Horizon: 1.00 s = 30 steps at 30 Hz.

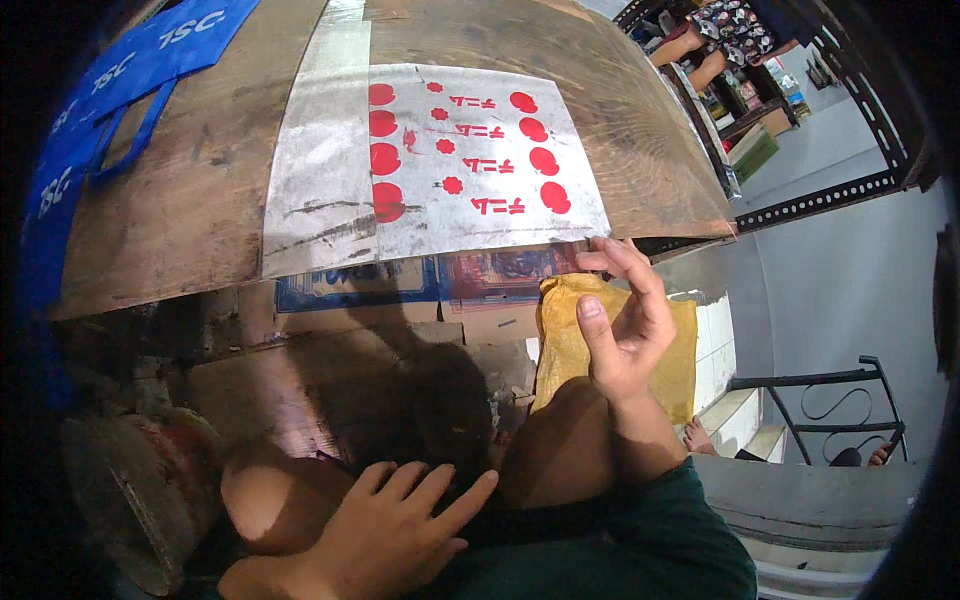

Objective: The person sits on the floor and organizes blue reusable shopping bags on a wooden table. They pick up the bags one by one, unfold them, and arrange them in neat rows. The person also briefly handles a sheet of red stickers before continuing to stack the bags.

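Note:
A white sheet with red printed shapes and lettering (430, 222) lies on the slanted wooden tabletop (180, 210), its lower edge close to the board's near edge. My right hand (632, 340) is raised at the sheet's lower right corner, thumb apart and fingers loosely bent, with nothing visible in it. Whether its fingertips touch the board's edge I cannot tell. My left hand (390, 535) is low over my lap, palm down, fingers spread and holding nothing. Under the sheet's left side runs a pale, smudged strip (320, 150).
A blue bag (130, 70) hangs over the board's left side. Below the board are a yellow sack (680, 350), printed cardboard (360, 288) and a round worn drum (140, 490). At the right stand a metal rack (800, 212), a black railing (810, 380) and another person (735, 30).

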Each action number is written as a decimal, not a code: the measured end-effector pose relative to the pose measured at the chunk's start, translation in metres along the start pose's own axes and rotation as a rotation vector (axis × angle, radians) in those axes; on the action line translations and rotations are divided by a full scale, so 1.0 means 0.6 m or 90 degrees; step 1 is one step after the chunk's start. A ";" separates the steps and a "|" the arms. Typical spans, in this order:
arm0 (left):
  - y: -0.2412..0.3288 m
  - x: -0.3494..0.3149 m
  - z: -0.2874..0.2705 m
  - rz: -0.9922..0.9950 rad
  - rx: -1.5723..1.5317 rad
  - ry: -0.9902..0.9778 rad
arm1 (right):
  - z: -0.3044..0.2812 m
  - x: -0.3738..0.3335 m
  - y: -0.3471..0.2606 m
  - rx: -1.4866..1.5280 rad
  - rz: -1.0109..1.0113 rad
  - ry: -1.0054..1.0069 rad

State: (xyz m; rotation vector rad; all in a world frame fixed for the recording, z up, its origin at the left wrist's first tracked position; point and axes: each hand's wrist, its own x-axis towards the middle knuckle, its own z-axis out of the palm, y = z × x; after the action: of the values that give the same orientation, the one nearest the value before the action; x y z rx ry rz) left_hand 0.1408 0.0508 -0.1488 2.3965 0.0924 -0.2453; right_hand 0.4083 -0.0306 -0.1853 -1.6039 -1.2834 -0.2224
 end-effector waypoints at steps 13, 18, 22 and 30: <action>0.027 0.012 -0.028 0.009 0.000 -0.011 | -0.017 0.042 0.001 -0.021 0.005 -0.030; 0.044 0.007 -0.042 0.046 0.082 0.008 | -0.030 0.055 -0.020 -0.074 0.014 -0.036; 0.057 -0.006 -0.046 0.028 0.088 -0.016 | -0.046 0.067 -0.047 -0.132 -0.027 -0.020; 0.076 -0.010 -0.055 0.070 0.048 0.035 | -0.083 0.071 -0.035 -0.298 0.021 0.041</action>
State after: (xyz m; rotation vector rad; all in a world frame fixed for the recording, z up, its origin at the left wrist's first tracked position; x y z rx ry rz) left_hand 0.1458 0.0393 -0.0933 2.4739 -0.0227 -0.1338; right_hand 0.4299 -0.0453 -0.1220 -1.9897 -1.2103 -0.5833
